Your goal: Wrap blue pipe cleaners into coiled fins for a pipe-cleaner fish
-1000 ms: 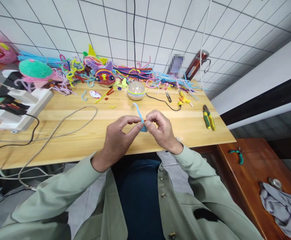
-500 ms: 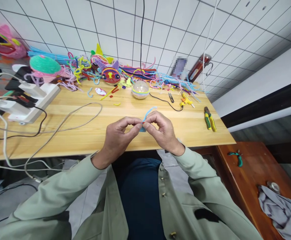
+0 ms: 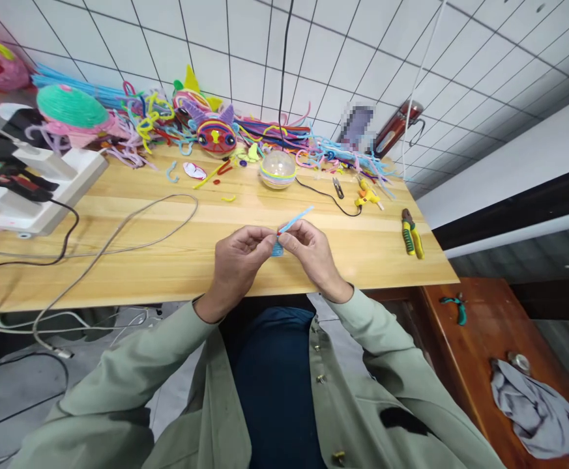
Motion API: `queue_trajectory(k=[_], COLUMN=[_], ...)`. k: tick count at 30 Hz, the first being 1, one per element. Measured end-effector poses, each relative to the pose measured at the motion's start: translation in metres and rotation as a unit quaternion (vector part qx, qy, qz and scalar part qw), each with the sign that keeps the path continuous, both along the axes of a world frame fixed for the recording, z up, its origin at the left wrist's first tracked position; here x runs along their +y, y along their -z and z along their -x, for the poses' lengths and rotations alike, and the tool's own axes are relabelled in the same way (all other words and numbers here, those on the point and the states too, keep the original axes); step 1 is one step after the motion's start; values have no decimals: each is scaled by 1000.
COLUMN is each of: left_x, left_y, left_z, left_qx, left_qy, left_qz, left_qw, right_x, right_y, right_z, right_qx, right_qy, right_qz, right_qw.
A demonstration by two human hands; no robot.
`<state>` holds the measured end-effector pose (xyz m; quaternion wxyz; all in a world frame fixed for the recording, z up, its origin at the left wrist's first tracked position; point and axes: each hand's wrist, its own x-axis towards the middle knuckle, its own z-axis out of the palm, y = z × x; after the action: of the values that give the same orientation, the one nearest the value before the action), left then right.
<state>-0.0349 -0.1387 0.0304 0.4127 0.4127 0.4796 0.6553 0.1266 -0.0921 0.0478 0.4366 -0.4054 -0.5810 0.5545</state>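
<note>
My left hand (image 3: 244,260) and my right hand (image 3: 312,253) meet above the front of the wooden table (image 3: 132,277). Between their fingertips is a light-blue pipe cleaner (image 3: 298,218), its free end pointing up and to the right. Below the fingertips shows a small blue coiled part (image 3: 277,249), with a bit of red at the pinch. Both hands are closed in a pinch on this piece; my fingers hide much of it. Beyond them stands a clear ball (image 3: 277,166) with yellow and pastel bands around its lower half.
Pipe cleaners and a striped animal figure (image 3: 216,135) line the wall. At right lie a yellow glue gun (image 3: 368,195), small snips (image 3: 337,188) and yellow-green pliers (image 3: 412,234). A power strip (image 3: 64,189) and looping cable (image 3: 186,212) occupy the left. Teal pliers (image 3: 460,309) rest on a lower brown surface.
The blue pipe cleaner's free end, curved before, now points straighter and further right. My right fingers have shifted slightly on the piece. The whole view has turned a little.
</note>
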Motion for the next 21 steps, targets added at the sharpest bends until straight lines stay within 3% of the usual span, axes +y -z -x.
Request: queue_trajectory(k=[3, 7, 16, 21], left_x=[6, 14, 23, 24], left_y=[7, 18, 32, 31], left_z=[-5, -11, -11, -13], left_qx=[-111, -192, -166, -123], left_qy=[31, 36, 24, 15], left_qz=[28, 67, 72, 75], left_qw=[993, 978, 983, 989], right_x=[5, 11, 21, 25], right_y=[14, 25, 34, 35], right_z=[4, 7, 4, 4], right_qx=[101, 131, 62, 40], right_qy=[-6, 0, 3, 35], right_qz=[66, 82, 38, -27], right_qw=[993, 988, 997, 998])
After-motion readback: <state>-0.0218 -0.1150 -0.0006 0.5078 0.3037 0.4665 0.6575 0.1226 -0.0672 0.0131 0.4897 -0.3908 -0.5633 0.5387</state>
